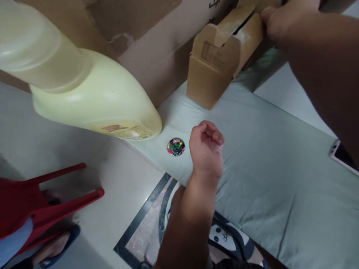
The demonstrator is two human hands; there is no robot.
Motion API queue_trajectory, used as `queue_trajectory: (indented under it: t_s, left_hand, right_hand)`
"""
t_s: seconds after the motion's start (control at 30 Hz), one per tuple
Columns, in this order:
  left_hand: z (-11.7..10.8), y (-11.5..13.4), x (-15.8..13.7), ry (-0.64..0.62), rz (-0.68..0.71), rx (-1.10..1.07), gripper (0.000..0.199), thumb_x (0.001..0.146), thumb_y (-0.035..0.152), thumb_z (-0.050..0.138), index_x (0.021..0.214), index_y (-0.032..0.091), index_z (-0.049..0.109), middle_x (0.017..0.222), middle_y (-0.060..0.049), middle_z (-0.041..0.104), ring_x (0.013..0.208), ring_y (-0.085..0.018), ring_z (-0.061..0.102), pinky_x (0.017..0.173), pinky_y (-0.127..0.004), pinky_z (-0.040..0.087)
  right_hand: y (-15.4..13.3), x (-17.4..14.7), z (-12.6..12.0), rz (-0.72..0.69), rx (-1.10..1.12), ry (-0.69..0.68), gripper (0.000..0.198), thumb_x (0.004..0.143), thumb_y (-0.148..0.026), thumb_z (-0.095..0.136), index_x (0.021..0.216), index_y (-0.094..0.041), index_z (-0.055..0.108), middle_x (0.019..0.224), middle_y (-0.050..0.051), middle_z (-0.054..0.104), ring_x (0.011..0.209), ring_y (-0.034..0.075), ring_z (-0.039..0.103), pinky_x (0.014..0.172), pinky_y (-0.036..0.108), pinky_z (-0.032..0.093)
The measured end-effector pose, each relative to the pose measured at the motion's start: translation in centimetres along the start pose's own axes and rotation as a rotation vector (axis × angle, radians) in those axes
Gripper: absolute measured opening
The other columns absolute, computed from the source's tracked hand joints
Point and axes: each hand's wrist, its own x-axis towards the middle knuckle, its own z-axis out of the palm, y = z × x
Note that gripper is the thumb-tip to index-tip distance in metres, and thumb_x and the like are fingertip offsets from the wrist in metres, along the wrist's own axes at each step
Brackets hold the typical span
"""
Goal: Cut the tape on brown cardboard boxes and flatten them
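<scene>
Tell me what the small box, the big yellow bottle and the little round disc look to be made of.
Small box, gripped at its far end by the right hand: brown corrugated cardboard, matte, with scuffed, torn flaps.
Yellow bottle: pale plastic, smooth with a soft sheen, moulded neck, paper label near its base.
Round disc, beside the curled left hand: glossy, multicoloured, perhaps foil or metal; too small to tell.
</scene>
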Motion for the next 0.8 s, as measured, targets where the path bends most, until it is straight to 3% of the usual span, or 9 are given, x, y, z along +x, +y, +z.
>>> queue_trajectory:
  t_s: [0.1, 0.23, 0.33, 0.43, 0.53, 0.73, 0.8]
  left_hand:
    - [0.0, 1.0, -1.0, -0.025, 0.173, -0.007, 0.048, 0.103, 0.018, 0.036, 0.057, 0.018, 0.049, 0.058, 0.002, 0.032, 0.049, -0.010, 0.033, 0.053, -0.022, 0.033]
    - [0.1, 2.7, -2.6, -0.005, 0.515, 0.006, 0.046, 0.102, 0.018, 0.039, 0.057, 0.020, 0.047, 0.055, 0.001, 0.030, 0.049, -0.012, 0.032, 0.051, -0.024, 0.033]
    - [0.5, 3.1, -3.5, 0.032, 0.630, -0.013, 0.048, 0.099, 0.017, 0.035, 0.053, 0.020, 0.047, 0.054, 0.002, 0.027, 0.046, -0.012, 0.028, 0.049, -0.026, 0.027]
    - [1.1, 2.5, -4.0, 0.011, 0.648, -0.006, 0.051, 0.098, 0.015, 0.032, 0.050, 0.020, 0.045, 0.054, 0.002, 0.025, 0.046, -0.011, 0.025, 0.049, -0.027, 0.024]
    - [1.6, 1.1, -4.5, -0.049, 0.570, 0.040, 0.055, 0.104, 0.018, 0.029, 0.051, 0.020, 0.045, 0.054, 0.002, 0.025, 0.046, -0.012, 0.025, 0.050, -0.027, 0.026]
    - [2.9, -4.0, -4.9, -0.175, 0.400, 0.144, 0.064, 0.111, 0.024, 0.023, 0.051, 0.021, 0.047, 0.056, 0.000, 0.028, 0.048, -0.012, 0.030, 0.051, -0.027, 0.025]
    - [3.0, -6.1, -4.8, -0.226, 0.388, 0.211, 0.061, 0.110, 0.022, 0.027, 0.054, 0.021, 0.049, 0.058, 0.000, 0.032, 0.051, -0.013, 0.035, 0.053, -0.027, 0.027]
  right_hand:
    - [-1.6, -2.4, -1.7, 0.054, -0.132, 0.009, 0.052, 0.099, -0.024, 0.058, 0.140, 0.007, 0.068, 0.147, 0.019, 0.066, 0.140, 0.031, 0.059, 0.116, 0.039, 0.043]
    - [-2.7, -6.0, -4.1, -0.006, -0.131, -0.047, 0.046, 0.097, -0.021, 0.060, 0.134, 0.003, 0.072, 0.137, 0.016, 0.072, 0.133, 0.030, 0.064, 0.116, 0.043, 0.046]
    - [-2.3, -8.7, -5.9, -0.012, -0.080, -0.097, 0.036, 0.095, -0.020, 0.062, 0.125, -0.006, 0.076, 0.118, 0.006, 0.075, 0.112, 0.020, 0.067, 0.108, 0.042, 0.051]
    - [-1.0, -11.6, -7.9, 0.004, -0.073, -0.117, 0.026, 0.094, -0.019, 0.067, 0.118, -0.015, 0.077, 0.095, -0.001, 0.068, 0.085, 0.010, 0.056, 0.101, 0.042, 0.056]
    - [0.9, -14.6, -10.1, 0.034, -0.055, -0.164, 0.018, 0.095, -0.015, 0.070, 0.112, -0.018, 0.077, 0.084, -0.003, 0.058, 0.074, 0.007, 0.044, 0.101, 0.038, 0.055]
    - [4.8, -19.8, -15.0, 0.104, -0.014, -0.228, 0.023, 0.093, -0.003, 0.069, 0.110, -0.014, 0.081, 0.087, -0.003, 0.065, 0.079, 0.007, 0.051, 0.093, 0.031, 0.050]
    - [6.5, -21.2, -16.9, 0.128, 0.024, -0.224, 0.029, 0.097, -0.003, 0.065, 0.118, -0.016, 0.080, 0.100, -0.001, 0.072, 0.086, 0.007, 0.057, 0.095, 0.032, 0.051]
